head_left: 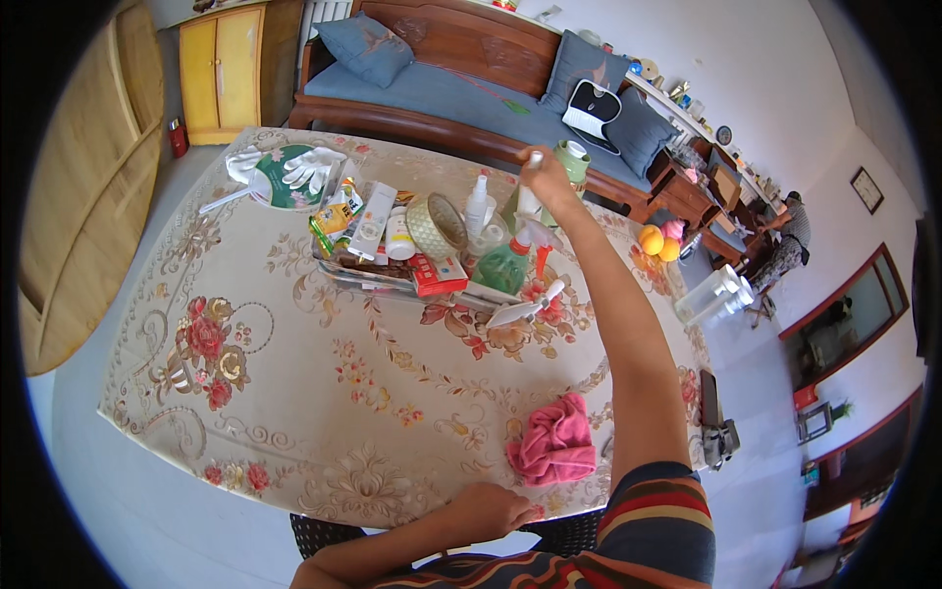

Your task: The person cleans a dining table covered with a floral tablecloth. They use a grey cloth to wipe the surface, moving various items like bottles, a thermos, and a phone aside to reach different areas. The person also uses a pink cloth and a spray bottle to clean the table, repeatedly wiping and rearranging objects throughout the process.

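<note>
My right hand (551, 187) reaches to the far side of the table and grips a slim white bottle (529, 202), held upright. Just beyond it is a pale green flask (572, 157). Below the hand, a clear organizer (368, 282) is filled with a green spray bottle (503, 265), a clear spray bottle (477, 208), a woven oval basket (432, 226), a white remote control (372, 221), a red box (438, 276) and snack packets (337, 221). My left hand (493, 511) rests in a loose fist at the near table edge, below a crumpled pink cloth (555, 442).
A white-bladed tool (527, 306) lies beside the organizer. White gloves (312, 169) rest on a green fan (280, 187) at the far left. Oranges (657, 242) and a clear jar (714, 294) line the right side. Behind are a wooden sofa (442, 93) and another person (791, 236).
</note>
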The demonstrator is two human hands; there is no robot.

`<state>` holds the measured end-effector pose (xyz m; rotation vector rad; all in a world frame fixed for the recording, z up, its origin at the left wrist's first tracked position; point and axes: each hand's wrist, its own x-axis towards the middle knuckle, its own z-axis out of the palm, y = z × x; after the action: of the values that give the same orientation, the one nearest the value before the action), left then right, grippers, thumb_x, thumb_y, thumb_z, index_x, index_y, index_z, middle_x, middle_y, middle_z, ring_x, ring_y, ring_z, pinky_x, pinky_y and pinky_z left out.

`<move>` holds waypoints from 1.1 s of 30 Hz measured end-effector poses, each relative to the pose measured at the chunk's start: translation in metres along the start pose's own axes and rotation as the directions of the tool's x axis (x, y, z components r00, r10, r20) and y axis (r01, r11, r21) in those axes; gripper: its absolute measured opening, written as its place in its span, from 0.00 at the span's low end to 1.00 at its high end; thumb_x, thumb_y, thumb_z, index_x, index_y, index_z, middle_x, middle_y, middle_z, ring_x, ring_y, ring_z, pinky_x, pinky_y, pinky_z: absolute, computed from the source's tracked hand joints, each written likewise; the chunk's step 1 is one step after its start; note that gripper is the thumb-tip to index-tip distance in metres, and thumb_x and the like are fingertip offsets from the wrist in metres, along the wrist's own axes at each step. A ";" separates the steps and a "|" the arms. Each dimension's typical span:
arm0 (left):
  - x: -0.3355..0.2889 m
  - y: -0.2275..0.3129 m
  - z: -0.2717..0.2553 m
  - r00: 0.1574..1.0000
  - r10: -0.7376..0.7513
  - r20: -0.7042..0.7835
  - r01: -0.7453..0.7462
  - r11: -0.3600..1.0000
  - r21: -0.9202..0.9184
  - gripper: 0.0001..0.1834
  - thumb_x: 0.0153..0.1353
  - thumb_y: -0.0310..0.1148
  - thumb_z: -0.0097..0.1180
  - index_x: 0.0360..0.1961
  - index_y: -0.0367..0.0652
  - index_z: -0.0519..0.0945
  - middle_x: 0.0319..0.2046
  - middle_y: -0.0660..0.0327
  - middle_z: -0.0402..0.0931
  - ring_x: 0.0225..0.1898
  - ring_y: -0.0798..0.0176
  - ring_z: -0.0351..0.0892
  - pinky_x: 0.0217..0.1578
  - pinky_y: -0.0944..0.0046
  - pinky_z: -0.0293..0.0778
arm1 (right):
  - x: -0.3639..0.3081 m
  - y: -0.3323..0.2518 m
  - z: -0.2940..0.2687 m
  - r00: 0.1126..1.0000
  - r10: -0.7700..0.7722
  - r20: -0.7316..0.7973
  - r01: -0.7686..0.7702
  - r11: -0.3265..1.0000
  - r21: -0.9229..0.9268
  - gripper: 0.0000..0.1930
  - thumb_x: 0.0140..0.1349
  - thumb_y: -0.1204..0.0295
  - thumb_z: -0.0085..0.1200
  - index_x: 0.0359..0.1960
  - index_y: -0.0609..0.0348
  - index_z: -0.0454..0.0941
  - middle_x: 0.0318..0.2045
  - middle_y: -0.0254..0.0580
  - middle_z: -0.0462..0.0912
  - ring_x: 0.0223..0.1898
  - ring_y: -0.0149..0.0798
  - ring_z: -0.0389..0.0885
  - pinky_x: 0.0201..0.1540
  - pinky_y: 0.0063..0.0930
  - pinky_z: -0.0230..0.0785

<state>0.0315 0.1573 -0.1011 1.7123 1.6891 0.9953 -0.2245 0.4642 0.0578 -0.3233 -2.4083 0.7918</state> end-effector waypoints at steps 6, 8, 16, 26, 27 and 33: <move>0.002 0.003 -0.003 0.999 -0.028 0.045 0.026 0.999 0.038 0.23 0.65 0.50 0.42 0.25 0.43 0.78 0.21 0.52 0.77 0.24 0.46 0.77 0.26 0.50 0.72 | -0.010 -0.010 0.017 0.977 -0.092 0.193 0.092 0.996 0.005 0.15 0.51 0.66 0.61 0.37 0.61 0.79 0.34 0.44 0.82 0.36 0.38 0.79 0.42 0.28 0.69; 0.002 0.003 -0.004 0.999 -0.011 0.049 0.009 0.999 0.033 0.23 0.65 0.49 0.42 0.25 0.42 0.78 0.21 0.52 0.77 0.24 0.47 0.77 0.26 0.50 0.72 | -0.002 -0.006 0.019 0.941 -0.029 0.337 0.032 0.999 -0.004 0.14 0.51 0.65 0.61 0.36 0.62 0.79 0.33 0.44 0.82 0.36 0.37 0.79 0.42 0.29 0.69; 0.003 -0.002 0.006 1.000 0.015 -0.014 -0.014 0.998 0.065 0.21 0.63 0.47 0.46 0.21 0.43 0.74 0.17 0.54 0.74 0.20 0.48 0.76 0.22 0.50 0.70 | 0.014 0.004 0.008 0.952 0.081 0.297 -0.095 0.995 0.032 0.10 0.53 0.66 0.55 0.26 0.60 0.80 0.19 0.40 0.81 0.28 0.35 0.80 0.33 0.29 0.70; 0.007 0.004 -0.006 0.996 -0.023 0.083 0.018 0.998 0.062 0.20 0.64 0.46 0.44 0.25 0.42 0.77 0.20 0.52 0.76 0.22 0.47 0.77 0.25 0.50 0.71 | 0.005 -0.006 0.004 0.916 0.029 0.400 -0.061 0.996 0.067 0.08 0.54 0.69 0.56 0.28 0.63 0.77 0.19 0.39 0.80 0.25 0.33 0.80 0.34 0.27 0.70; 0.007 0.004 -0.005 0.996 -0.021 0.086 0.015 0.997 0.070 0.20 0.64 0.46 0.44 0.25 0.42 0.77 0.20 0.52 0.76 0.23 0.47 0.77 0.25 0.50 0.71 | 0.006 -0.005 0.005 0.918 0.029 0.396 -0.066 0.995 0.081 0.09 0.54 0.69 0.56 0.28 0.63 0.77 0.19 0.40 0.80 0.25 0.33 0.80 0.34 0.27 0.70; 0.006 0.005 -0.007 0.996 -0.018 0.082 0.014 0.999 0.053 0.20 0.64 0.46 0.43 0.26 0.42 0.77 0.20 0.52 0.76 0.23 0.47 0.77 0.25 0.50 0.71 | 0.012 0.000 0.000 0.921 0.010 0.389 0.008 0.999 -0.044 0.10 0.52 0.69 0.56 0.29 0.64 0.77 0.22 0.43 0.82 0.25 0.36 0.81 0.34 0.28 0.70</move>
<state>0.0287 0.1624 -0.0919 1.7456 1.6866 0.8680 -0.2337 0.4687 0.0633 -0.1964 -2.8006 0.8710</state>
